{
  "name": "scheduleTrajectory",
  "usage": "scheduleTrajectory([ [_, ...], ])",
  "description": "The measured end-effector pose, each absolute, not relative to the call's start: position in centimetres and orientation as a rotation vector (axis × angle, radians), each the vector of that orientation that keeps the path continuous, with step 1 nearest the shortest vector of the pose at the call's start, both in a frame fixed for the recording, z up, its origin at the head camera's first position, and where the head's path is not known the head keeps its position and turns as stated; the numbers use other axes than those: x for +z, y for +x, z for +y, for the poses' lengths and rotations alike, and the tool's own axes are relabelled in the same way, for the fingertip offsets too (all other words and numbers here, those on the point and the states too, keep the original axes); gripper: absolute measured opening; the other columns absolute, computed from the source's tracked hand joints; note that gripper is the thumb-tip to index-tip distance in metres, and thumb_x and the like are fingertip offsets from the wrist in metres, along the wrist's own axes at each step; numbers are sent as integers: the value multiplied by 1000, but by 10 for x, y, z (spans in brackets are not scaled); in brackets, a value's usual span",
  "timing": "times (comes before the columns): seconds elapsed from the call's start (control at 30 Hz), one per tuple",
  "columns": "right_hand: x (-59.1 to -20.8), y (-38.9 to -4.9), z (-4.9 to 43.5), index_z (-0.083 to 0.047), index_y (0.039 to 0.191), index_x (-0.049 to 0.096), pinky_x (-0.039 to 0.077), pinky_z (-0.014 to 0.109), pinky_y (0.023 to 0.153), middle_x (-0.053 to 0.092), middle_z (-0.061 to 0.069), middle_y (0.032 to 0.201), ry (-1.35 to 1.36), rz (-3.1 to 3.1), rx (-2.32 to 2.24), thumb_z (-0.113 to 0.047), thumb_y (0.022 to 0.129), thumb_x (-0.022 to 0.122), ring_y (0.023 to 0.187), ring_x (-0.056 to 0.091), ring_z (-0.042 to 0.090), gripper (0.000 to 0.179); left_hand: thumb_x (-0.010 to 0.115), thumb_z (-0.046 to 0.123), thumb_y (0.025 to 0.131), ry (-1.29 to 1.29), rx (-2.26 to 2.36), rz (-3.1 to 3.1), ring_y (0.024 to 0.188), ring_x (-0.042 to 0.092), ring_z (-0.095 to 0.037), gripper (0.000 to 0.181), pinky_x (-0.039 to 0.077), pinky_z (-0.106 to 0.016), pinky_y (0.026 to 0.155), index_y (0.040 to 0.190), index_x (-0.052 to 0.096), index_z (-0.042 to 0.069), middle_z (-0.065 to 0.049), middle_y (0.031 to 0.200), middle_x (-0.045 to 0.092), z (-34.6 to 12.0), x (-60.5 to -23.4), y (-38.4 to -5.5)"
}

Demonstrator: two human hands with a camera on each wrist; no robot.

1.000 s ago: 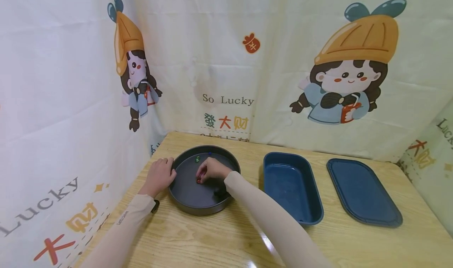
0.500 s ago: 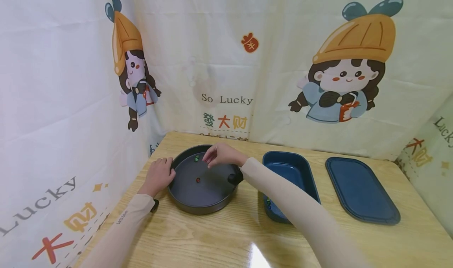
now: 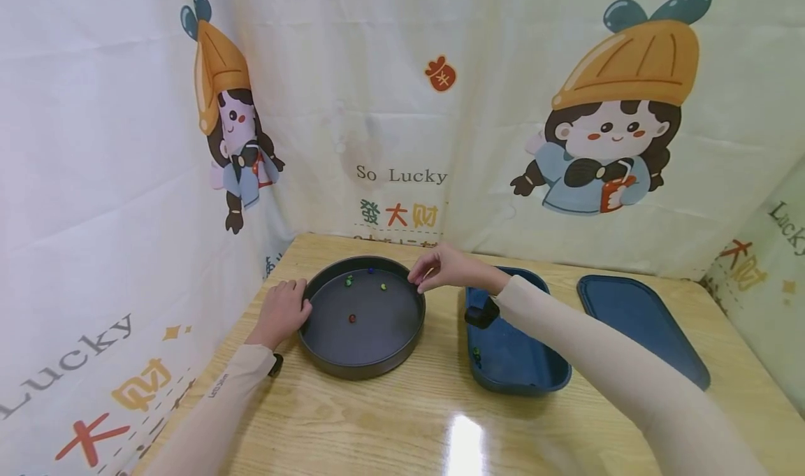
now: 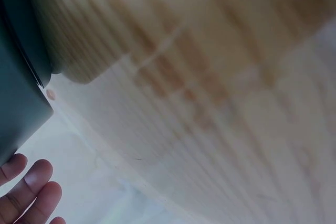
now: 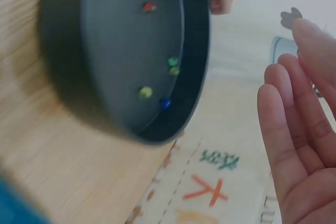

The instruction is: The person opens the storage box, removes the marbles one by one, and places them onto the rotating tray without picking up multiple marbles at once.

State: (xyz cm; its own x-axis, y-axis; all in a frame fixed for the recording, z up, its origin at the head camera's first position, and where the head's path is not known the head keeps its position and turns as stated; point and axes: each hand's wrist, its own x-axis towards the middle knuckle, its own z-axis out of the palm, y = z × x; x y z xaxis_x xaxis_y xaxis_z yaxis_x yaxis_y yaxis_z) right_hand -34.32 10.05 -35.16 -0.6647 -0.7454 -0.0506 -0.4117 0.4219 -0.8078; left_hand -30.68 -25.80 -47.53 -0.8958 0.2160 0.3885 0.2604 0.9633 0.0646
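Compared with half a second ago, the right hand has left the air above the dark pan and now hangs at that pan's right rim, on the side toward the blue box. Of everything on view, the wooden desk is largest. Near its left edge, toward the far left corner, stands the round pan; the box stands right of the middle, partly behind the right sleeve, and the flat blue lid lies nearer the right edge. The left hand holds the pan's left rim, thumb over the wall and fingers outside. The right hand's fingers are loosely bent, thumb near forefinger; whether anything small sits between them cannot be told. Smallest are the beads: in the pan, a red bead lies left of the middle, a yellow bead toward the far right, a blue bead by the far wall and a green pair left of it, while a few dark and green beads lie at the box's near left corner. Such round pieces would likely roll if the left hand tugged or tipped the pan; any bead pinched too lightly could drop onto the desk between the vessels, and a low sleeve might knock the box.
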Motion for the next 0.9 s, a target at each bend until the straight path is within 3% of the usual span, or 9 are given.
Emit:
scheduleTrajectory([
  [0.2,-358,-336,142,1,101,70,55,28,77,70,14,99,-994,2278,-1103,-4,81,70,87,67,14,21,57,12,84,-331,-178,-2731,71,51,-32,14,43,-49,71,92,53,2,-15,78,56,-258,-476,-306],
  [0.47,-387,-331,186,5,98,69,55,25,73,69,21,94,-1049,2212,-1094,-9,81,71,80,68,9,22,59,13,83,-343,-162,-2719,70,51,-31,15,43,-48,70,91,52,2,-14,76,55,-258,-476,-307],
  [0.9,-430,-333,209,5,92,71,55,22,70,70,23,87,-1094,2138,-1012,-1,79,70,75,66,5,14,58,13,83,-335,-160,-2731,72,52,-34,16,43,-49,71,92,52,1,-15,78,55,-258,-477,-309],
])
